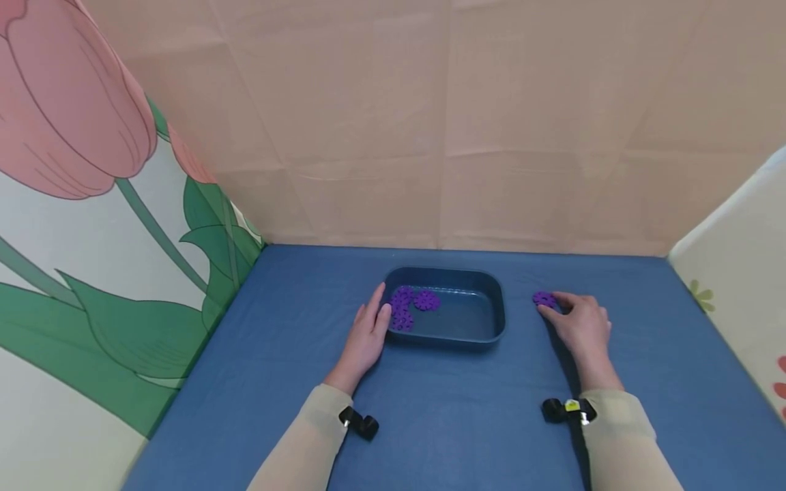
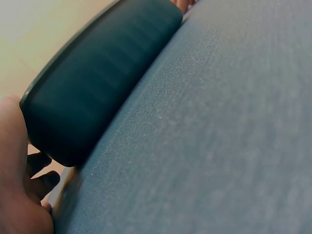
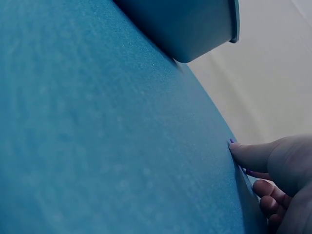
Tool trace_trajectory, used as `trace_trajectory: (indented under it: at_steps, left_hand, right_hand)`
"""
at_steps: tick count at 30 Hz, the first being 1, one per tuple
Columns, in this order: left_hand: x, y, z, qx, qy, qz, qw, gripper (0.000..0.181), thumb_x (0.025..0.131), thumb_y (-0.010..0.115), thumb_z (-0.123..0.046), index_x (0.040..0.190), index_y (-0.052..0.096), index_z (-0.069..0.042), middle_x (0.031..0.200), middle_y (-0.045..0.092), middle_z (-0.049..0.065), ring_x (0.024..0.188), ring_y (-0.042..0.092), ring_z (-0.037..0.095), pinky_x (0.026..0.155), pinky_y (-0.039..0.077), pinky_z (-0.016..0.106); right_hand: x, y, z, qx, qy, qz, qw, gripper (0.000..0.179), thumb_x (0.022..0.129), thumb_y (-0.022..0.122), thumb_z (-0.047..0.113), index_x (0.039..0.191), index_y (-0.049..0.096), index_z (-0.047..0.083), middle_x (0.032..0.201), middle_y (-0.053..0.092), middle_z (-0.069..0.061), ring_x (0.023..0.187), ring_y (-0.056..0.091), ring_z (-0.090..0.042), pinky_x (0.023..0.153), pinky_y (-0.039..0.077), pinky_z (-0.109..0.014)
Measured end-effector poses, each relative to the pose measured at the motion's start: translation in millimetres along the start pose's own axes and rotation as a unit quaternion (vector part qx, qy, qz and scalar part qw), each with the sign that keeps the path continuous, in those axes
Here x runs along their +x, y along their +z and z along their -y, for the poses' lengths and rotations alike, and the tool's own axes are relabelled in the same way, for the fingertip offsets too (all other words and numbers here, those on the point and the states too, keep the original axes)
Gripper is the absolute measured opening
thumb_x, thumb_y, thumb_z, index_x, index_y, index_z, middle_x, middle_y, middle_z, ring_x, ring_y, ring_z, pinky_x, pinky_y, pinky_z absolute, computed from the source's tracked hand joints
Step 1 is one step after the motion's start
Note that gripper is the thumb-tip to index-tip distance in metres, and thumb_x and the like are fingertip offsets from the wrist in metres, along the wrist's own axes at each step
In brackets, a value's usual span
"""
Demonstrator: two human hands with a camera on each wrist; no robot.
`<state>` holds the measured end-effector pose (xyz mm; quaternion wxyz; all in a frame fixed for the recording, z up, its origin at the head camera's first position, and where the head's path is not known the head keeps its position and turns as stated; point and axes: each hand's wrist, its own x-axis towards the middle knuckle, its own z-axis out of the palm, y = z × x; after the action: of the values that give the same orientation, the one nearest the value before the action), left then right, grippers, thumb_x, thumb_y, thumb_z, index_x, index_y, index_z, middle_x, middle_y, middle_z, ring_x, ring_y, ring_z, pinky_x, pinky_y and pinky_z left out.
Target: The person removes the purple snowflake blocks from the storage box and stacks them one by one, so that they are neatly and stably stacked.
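Note:
A dark blue rectangular tray [image 1: 463,320] stands on the table, with several purple flower-shaped discs [image 1: 426,300] at the left end of its floor. My left hand [image 1: 364,339] rests against the tray's left end, fingers extended along the side. In the left wrist view, that hand [image 2: 17,180] touches the end of the tray [image 2: 97,78]. To the right of the tray, my right hand [image 1: 583,327] pinches another purple flower-shaped disc [image 1: 543,299] between thumb and fingers, at the table surface. Only a sliver of this disc [image 3: 231,141] shows past the thumb in the right wrist view.
Blue cloth covers the table [image 1: 454,416]. A beige cloth wall [image 1: 442,136] rises along its back edge. At the left is a panel with printed tulips [image 1: 80,102], at the right a pale panel [image 1: 737,273]. Both wrists carry small black cameras [image 1: 367,427].

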<state>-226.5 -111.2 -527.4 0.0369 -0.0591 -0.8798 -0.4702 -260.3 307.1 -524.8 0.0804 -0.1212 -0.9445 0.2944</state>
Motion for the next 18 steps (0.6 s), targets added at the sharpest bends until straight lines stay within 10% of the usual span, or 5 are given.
trace_trajectory:
  at_steps: [18]
  left_hand:
    - [1.5, 1.6, -1.3, 0.006, 0.016, -0.003, 0.9999, 0.056, 0.102, 0.026, -0.063, 0.156, 0.017, -0.047, 0.162, 0.026, -0.015, 0.153, 0.013, 0.038, 0.12, 0.016, 0.062]
  right_hand:
    - [0.4, -3.4, -1.4, 0.004, -0.004, -0.002, 1.0, 0.064, 0.093, 0.066, 0.048, 0.14, 0.056, 0.006, 0.135, 0.051, -0.028, 0.122, 0.04, -0.048, 0.098, 0.026, -0.065]
